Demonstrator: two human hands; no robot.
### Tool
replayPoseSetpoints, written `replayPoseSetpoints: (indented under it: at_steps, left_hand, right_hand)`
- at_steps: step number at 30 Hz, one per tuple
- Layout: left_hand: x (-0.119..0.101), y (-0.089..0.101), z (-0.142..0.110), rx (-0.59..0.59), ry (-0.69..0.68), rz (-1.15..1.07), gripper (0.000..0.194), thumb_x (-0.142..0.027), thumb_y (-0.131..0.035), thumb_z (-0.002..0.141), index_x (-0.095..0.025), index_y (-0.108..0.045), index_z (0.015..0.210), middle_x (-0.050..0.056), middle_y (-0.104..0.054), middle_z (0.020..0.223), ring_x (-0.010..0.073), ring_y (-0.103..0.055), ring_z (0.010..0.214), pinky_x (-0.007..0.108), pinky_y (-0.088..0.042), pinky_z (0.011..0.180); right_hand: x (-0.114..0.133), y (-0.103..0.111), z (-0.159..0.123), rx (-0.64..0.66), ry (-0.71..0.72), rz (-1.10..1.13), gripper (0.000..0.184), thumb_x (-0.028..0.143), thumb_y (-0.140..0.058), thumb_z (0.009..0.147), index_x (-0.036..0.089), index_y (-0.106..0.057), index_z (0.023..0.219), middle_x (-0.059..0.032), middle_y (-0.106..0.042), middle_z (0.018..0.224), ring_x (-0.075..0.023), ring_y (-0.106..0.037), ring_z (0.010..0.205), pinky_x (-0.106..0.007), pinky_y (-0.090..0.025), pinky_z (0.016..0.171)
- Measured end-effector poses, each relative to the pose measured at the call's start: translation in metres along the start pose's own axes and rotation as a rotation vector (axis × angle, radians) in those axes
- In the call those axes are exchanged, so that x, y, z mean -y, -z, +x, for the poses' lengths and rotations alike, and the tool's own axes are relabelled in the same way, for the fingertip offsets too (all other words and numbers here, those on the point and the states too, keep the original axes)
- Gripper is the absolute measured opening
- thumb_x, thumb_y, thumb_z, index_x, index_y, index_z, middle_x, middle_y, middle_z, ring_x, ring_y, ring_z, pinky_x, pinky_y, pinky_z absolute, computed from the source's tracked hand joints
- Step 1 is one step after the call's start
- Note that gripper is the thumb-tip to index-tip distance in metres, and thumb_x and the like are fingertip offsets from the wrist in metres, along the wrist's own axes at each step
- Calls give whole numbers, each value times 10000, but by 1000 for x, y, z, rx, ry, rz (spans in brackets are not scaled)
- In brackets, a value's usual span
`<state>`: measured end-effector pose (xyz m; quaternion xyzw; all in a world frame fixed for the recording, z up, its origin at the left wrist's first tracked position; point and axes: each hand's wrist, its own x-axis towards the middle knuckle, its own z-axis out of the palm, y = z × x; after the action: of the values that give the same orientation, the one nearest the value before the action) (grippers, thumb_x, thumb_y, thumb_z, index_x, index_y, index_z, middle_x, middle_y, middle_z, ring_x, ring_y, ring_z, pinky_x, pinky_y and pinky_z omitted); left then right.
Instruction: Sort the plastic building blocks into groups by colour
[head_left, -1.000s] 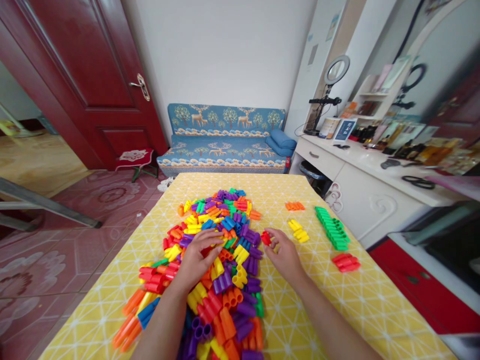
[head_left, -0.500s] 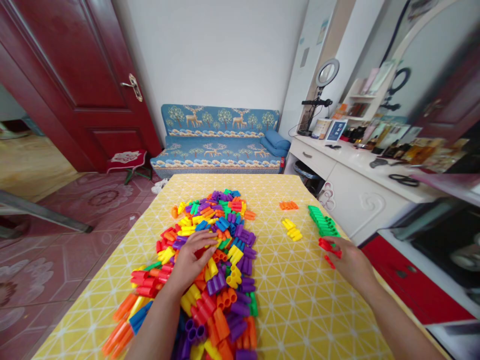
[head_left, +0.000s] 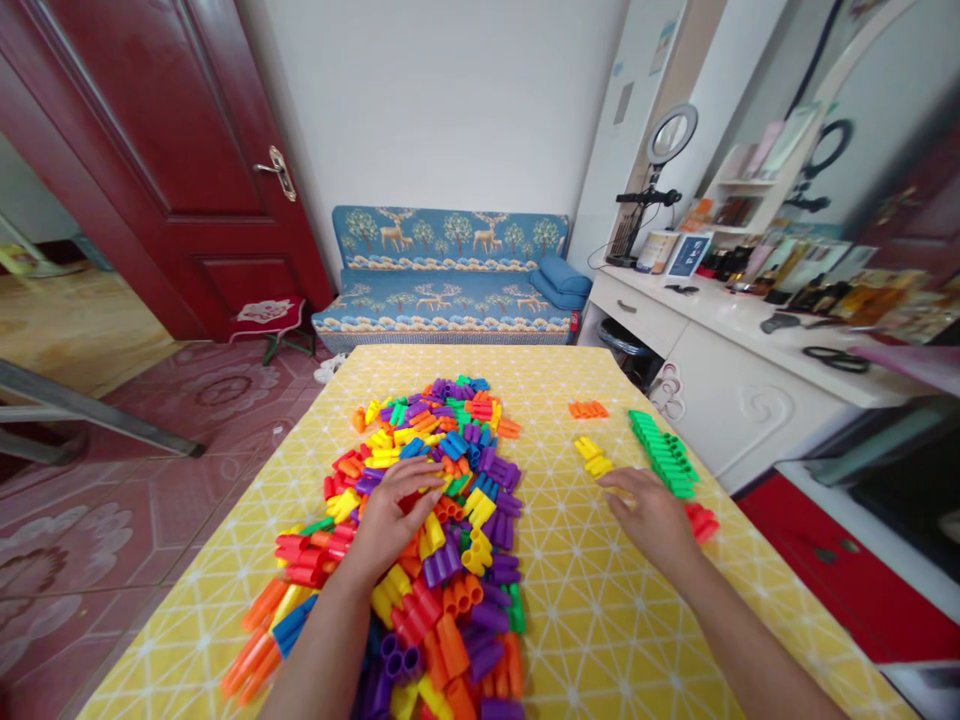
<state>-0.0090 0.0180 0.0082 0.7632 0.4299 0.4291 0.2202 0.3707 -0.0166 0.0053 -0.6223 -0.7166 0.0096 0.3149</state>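
A big pile of bullet-shaped plastic building pieces [head_left: 427, 610], in yellow, red, purple, orange, blue and green, spreads over the left half of the table. Over its middle hovers my left hand [head_left: 394, 515], thumb and fingers apart with nothing between them. My right hand [head_left: 651, 515] is open and reaches leftward beside a small group of yellow pieces [head_left: 592, 456]. Behind its wrist lies a red piece [head_left: 703, 522], partly hidden by the hand. A slanted row of green pieces [head_left: 664, 452] stands at the right edge, and orange pieces [head_left: 588, 409] lie farther back.
A yellow patterned cloth [head_left: 577, 580] covers the table. Beyond it stands a blue sofa [head_left: 450, 290]. On the right is a white dressing table [head_left: 750, 340] with bottles and a ring light [head_left: 673, 134]. A red stool [head_left: 268, 317] sits by the red door [head_left: 187, 150].
My right hand has let go of the red piece beside the green row and moved left toward the yellow pieces. My left hand has stayed over the pile. The view has shifted slightly.
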Motion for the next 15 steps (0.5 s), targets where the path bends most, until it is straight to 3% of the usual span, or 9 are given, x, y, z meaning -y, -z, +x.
replayPoseSetpoints:
  at_steps: [4,8,15]
  left_hand:
    - [0,0,0,3,8,7,184,-283,-614,859,-264,-736,996,50,-703,1113,248,-534,1191,476,-431,1022]
    - [1,1,0,-3,2,7,193,-276,-611,860,-268,-732,1009,48,-703,1118,245,-544,1174,475,-430,1018]
    - [0,1,0,-18,-18,-26,212,-230,-579,868,-271,-734,1006,48,-707,1116,245,-561,1161,484,-420,1024]
  right_hand:
    - [66,-37,10,79,87,305,203,158,-541,779,226,-694,891,-43,-700,935,-214,-611,926,-367,-470,864]
    - [124,-64,19,174,137,448,221,86,-577,753,219,-698,880,-29,-696,941,-190,-601,937,-328,-460,870]
    - [176,-77,27,335,193,281,329,103,-657,730,258,-701,1017,-33,-707,1008,-233,-584,970,-355,-454,870]
